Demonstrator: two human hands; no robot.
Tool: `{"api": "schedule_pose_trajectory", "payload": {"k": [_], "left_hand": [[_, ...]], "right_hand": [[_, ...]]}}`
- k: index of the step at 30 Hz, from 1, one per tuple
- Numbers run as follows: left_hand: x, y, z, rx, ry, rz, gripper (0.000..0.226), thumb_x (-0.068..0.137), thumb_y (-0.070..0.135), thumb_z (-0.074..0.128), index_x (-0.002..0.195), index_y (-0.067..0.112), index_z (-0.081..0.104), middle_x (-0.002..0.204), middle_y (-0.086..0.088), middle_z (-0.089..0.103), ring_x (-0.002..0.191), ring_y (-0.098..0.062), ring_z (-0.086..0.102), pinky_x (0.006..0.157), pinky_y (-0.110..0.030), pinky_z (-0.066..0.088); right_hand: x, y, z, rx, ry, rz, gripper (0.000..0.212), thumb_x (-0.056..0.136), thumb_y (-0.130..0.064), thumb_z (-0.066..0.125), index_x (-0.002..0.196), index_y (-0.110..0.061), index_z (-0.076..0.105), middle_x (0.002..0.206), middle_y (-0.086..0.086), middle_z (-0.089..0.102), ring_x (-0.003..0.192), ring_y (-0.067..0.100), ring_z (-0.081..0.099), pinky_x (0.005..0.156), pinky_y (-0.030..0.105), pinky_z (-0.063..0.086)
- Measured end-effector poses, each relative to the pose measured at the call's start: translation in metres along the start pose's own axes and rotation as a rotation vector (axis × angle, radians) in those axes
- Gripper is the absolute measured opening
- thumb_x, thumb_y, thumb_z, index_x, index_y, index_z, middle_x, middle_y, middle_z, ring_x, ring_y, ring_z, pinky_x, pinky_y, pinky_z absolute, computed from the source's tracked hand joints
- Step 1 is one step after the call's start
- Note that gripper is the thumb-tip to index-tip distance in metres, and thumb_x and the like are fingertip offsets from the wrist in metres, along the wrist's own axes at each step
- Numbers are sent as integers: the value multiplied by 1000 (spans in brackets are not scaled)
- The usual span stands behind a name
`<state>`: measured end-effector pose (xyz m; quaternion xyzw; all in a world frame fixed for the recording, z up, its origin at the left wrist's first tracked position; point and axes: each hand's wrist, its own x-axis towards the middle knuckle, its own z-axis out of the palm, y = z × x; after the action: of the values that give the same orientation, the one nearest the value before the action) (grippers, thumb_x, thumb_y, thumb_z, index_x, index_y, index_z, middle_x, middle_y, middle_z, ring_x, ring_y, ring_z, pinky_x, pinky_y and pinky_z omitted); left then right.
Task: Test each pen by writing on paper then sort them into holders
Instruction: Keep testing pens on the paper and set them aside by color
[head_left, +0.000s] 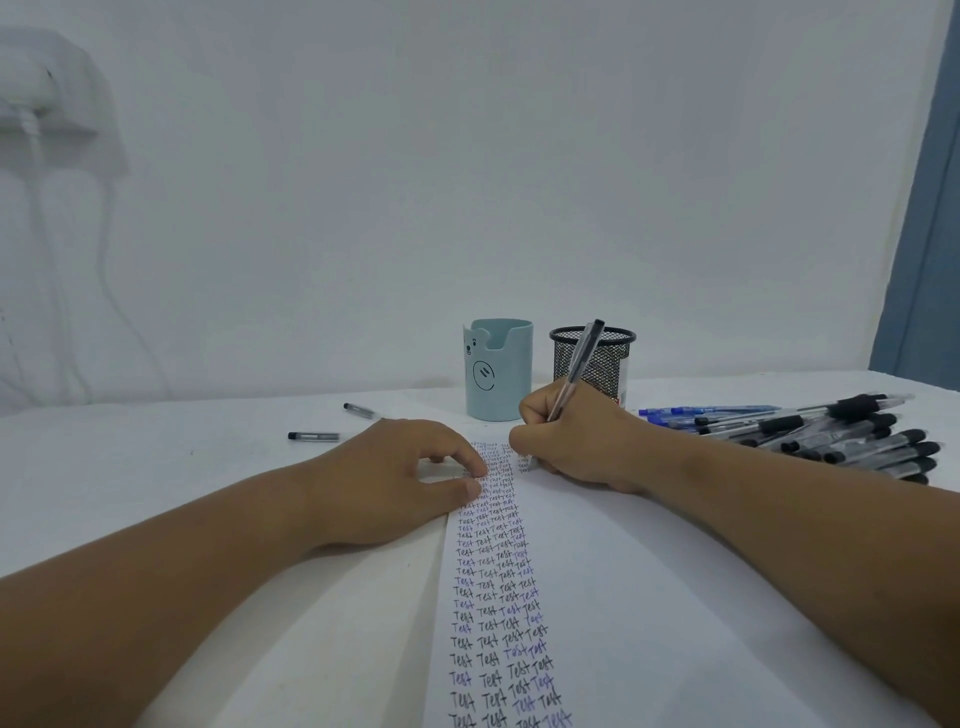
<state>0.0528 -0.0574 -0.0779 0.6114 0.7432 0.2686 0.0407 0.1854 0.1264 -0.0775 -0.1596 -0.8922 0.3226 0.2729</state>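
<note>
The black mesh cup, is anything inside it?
Through the black mesh cup no pen shows above its rim. The pen in the right hand crosses in front, and that hand hides the cup's bottom.

1. A plain desk in a home or study room is suggested.
2. A white tabletop (156, 467) is set against a bare pale wall (467, 156).
3. A white wall fixture (47, 93) with hanging cables is mounted at the upper left.
4. A blue curtain (924, 234) is seen at the right edge.

both forearms bare to the frame edge, left hand (400, 470) and right hand (576, 441) ungloved.
</note>
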Motion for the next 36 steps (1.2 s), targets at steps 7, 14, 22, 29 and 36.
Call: {"api": "schedule_pose_trajectory", "payload": {"k": [7, 14, 22, 29, 36], "left_hand": [[-1, 1, 0, 5, 7, -2, 17, 91, 46, 67, 106, 42, 71, 115, 30, 65, 111, 12, 50, 85, -1, 33], [-4, 2, -2, 12, -9, 0, 19, 92, 47, 65, 109, 42, 70, 116, 31, 63, 109, 16, 48, 83, 1, 32], [-5, 3, -2, 37, -18, -8, 22, 92, 50, 63, 112, 43, 68, 117, 32, 62, 110, 19, 45, 85, -2, 33], [-5, 4, -2, 47, -10, -13, 20, 92, 49, 63, 111, 45, 68, 117, 31, 62, 106, 21, 45, 84, -5, 33], [-4, 7, -1, 9, -11, -36, 18, 98, 43, 58, 111, 40, 70, 116, 29, 64, 109, 17, 49, 90, -7, 35]], "right_hand": [[-4, -4, 0, 10, 70, -1, 42, 83, -13, 68, 55, -18, 37, 56, 4, 35, 50, 12, 29, 51, 28, 27], [1, -8, -30, 427, 356, 61, 43, 98, -44, 60, 81, -6, 47, 63, 12, 45, 55, 20, 39, 53, 26, 35], [-7, -7, -30, 47, 272, -91, 18, 104, -27, 51, 93, -14, 59, 69, 11, 60, 46, 9, 48, 49, 29, 47], [-14, -4, -19, -294, 96, -180, 28, 107, -29, 39, 81, -27, 48, 70, -8, 50, 63, 13, 45, 62, 36, 39], [-17, -8, -22, -404, 11, -196, 27, 108, -35, 32, 94, -18, 47, 69, -5, 49, 59, 13, 42, 55, 30, 33]]}}
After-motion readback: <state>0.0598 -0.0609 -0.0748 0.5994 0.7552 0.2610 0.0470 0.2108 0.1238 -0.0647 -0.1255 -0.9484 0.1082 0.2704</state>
